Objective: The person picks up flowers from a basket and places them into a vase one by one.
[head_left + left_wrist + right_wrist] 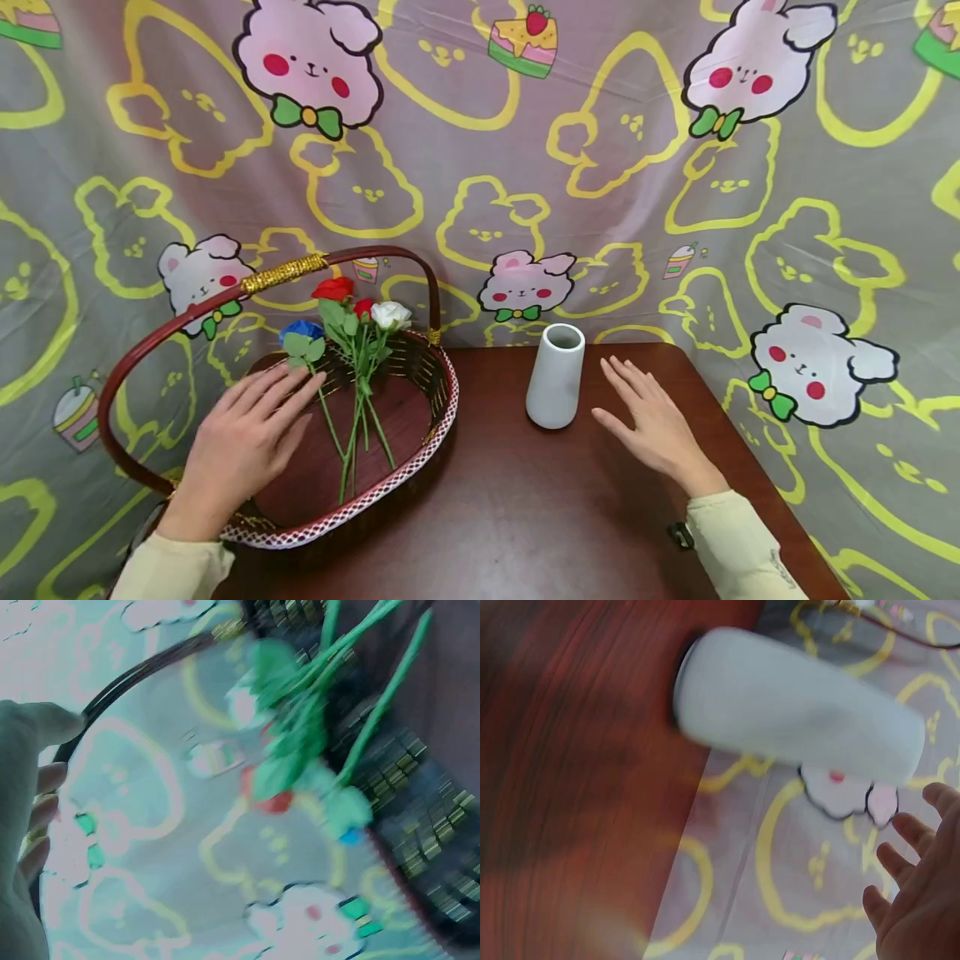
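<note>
My left hand hovers over the left side of a dark wicker basket, fingers extended toward the flowers and holding nothing. Inside the basket lean artificial roses on long green stems: a blue rose nearest my fingertips, a red rose, a second red one partly hidden, and a white rose. A white tapered vase stands upright on the table, its mouth showing no flower. To its right, my right hand is held with fingers spread, apart from the vase. The right wrist view shows the same vase beyond the fingertips.
The basket's tall arched handle, wrapped in gold at the top, rises over the flowers. The brown table meets a patterned cloth at the back and sides. A small black object sits by the right sleeve.
</note>
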A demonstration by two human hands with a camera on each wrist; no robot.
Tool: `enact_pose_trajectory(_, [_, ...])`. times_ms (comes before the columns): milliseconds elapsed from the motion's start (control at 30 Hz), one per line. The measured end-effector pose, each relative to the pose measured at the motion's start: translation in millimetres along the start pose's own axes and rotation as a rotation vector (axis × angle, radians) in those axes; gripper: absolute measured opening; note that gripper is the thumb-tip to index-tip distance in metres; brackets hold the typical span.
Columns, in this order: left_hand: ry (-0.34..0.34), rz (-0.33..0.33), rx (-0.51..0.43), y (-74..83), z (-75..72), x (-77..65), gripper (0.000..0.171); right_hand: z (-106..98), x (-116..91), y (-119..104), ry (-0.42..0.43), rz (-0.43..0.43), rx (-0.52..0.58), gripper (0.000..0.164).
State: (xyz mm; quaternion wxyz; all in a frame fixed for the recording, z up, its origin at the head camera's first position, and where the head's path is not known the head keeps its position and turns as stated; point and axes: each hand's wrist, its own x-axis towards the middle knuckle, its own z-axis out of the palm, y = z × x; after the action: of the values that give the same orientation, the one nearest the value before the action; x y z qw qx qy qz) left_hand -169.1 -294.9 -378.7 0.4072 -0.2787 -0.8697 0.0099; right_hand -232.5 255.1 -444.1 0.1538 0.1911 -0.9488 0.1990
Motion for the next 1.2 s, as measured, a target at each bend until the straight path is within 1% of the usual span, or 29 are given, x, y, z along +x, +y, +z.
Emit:
enact_pose_trajectory(67, [0.104,0.029,0.027,-8.0,-12.5,13.0,0.053,4,5,-9,-0.013,-0.007,0.026,0.077])
enact_pose_trajectory(133, [0.212,0.030,0.077,-18.2,-23.4,24.5,0.048,9,10,-18,-0.026,-0.015,0.051,0.077])
enact_pose_trajectory(167, [0.257,0.018,0.103,-23.7,-28.5,28.8,0.047,12,12,-22,-0.027,-0.023,0.062,0.076])
enact_pose_trajectory(200, [0.283,-0.003,0.132,-29.6,-33.7,32.0,0.047,15,14,-27,-0.030,-0.028,0.078,0.076])
enact_pose_trajectory(267, [0.316,-0.073,0.172,-41.4,-42.2,36.5,0.049,19,17,-35,-0.028,-0.035,0.110,0.076])
enact_pose_trajectory(300, [0.309,-0.112,0.184,-47.3,-46.8,37.0,0.052,20,19,-40,-0.025,-0.038,0.122,0.076])
enact_pose_trajectory(333, [0.282,-0.159,0.191,-52.8,-51.2,36.6,0.056,21,20,-45,-0.017,-0.045,0.132,0.075])
enact_pose_trajectory(433, [0.186,-0.285,0.205,-65.5,-60.8,35.2,0.069,22,23,-62,0.022,-0.064,0.147,0.072])
enact_pose_trajectory(500, [0.100,-0.348,0.208,-70.8,-65.0,33.6,0.076,22,24,-73,0.043,-0.082,0.149,0.069])
enact_pose_trajectory(567, [0.045,-0.391,0.207,-73.4,-66.4,33.4,0.072,23,27,-83,0.051,-0.099,0.159,0.067])
enact_pose_trajectory(633, [-0.008,-0.428,0.196,-75.3,-67.4,32.9,0.065,25,30,-90,0.038,-0.115,0.177,0.067])
enact_pose_trajectory(667, [-0.023,-0.438,0.183,-75.8,-67.8,32.6,0.061,27,32,-93,0.025,-0.119,0.185,0.067])
enact_pose_trajectory(733, [-0.027,-0.437,0.153,-76.7,-68.4,32.5,0.051,31,36,-100,-0.002,-0.121,0.210,0.067])
enact_pose_trajectory(900, [-0.002,-0.390,0.068,-79.6,-70.1,34.6,0.031,40,54,-117,-0.071,-0.106,0.333,0.065])
enact_pose_trajectory(1067, [-0.035,-0.397,0.029,-79.7,-71.2,38.4,0.028,49,82,-140,-0.159,-0.056,0.486,0.062])
enact_pose_trajectory(1200, [-0.037,-0.401,0.016,-77.5,-71.3,38.8,0.028,60,109,-164,-0.243,0.022,0.642,0.060])
